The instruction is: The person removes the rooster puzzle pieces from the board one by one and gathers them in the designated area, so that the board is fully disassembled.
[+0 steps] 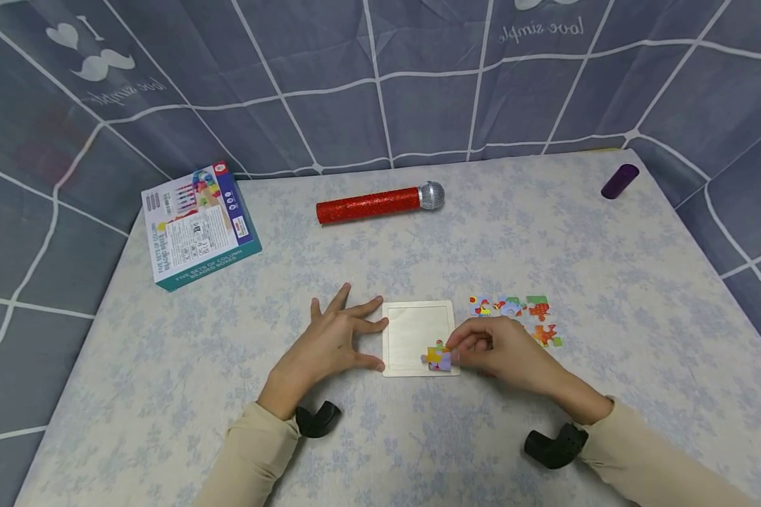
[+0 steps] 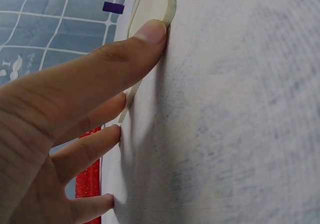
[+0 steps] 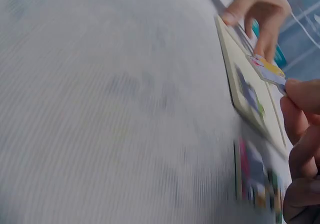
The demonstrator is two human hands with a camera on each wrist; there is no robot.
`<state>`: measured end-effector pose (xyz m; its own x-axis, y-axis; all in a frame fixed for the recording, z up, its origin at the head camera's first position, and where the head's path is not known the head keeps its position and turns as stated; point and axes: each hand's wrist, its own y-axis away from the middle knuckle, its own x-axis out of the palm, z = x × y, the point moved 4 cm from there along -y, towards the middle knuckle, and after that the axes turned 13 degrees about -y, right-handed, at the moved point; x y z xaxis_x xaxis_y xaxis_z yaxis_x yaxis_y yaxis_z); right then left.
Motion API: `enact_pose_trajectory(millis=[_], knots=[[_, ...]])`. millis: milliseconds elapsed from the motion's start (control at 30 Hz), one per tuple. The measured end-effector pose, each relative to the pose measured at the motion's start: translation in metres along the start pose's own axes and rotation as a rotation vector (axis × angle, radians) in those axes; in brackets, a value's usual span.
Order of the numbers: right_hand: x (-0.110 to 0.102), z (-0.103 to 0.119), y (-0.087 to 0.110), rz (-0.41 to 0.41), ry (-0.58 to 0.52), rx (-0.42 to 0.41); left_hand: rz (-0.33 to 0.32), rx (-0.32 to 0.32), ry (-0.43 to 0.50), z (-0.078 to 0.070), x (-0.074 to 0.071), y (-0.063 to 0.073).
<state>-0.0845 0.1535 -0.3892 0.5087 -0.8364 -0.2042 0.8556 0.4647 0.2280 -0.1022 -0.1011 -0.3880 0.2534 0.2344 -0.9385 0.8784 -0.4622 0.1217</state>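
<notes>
A pale square puzzle tray (image 1: 417,305) with a raised rim lies on the table. My left hand (image 1: 330,341) rests beside its left edge, fingers spread, with the thumb (image 2: 152,33) and a fingertip touching the rim. Between thumb and forefinger, my right hand (image 1: 501,352) pinches a yellow and lilac jigsaw piece (image 3: 270,72) over the tray's lower right part. Another jigsaw piece (image 3: 248,91) lies in the tray below it, mostly covered in the head view. To the right of the tray are several loose jigsaw pieces (image 1: 510,306), partly hidden by the right hand.
A boxed toy set (image 1: 196,225) lies at the back left of the table. Behind the tray lies a red glittery microphone (image 1: 374,205) with a silver head. A dark purple cylinder (image 1: 619,181) is near the back right corner. Grey-blue curtains (image 1: 330,63) hang behind the table.
</notes>
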Motion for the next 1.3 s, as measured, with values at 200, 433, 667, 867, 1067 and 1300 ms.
enact_pose_trajectory(millis=[200,433,667,867,1067,1300], knots=[[-0.026,-0.009,0.018,-0.010,-0.036,0.063,0.004,-0.008,0.006,0.000,0.000,0.000],[-0.057,-0.020,0.040,-0.072,0.025,0.143,0.004,-0.004,0.001,0.000,-0.002,0.000],[-0.078,-0.028,0.054,-0.089,0.105,0.204,0.007,-0.002,0.002,0.000,-0.003,-0.001],[-0.076,-0.031,0.054,-0.110,0.169,0.196,0.009,-0.007,0.004,0.000,-0.002,-0.001],[-0.072,-0.028,0.052,-0.140,0.260,0.182,0.011,-0.004,0.008,0.000,-0.001,-0.001],[-0.070,-0.027,0.051,-0.160,0.305,0.189,0.007,0.003,0.005,0.000,0.000,-0.001]])
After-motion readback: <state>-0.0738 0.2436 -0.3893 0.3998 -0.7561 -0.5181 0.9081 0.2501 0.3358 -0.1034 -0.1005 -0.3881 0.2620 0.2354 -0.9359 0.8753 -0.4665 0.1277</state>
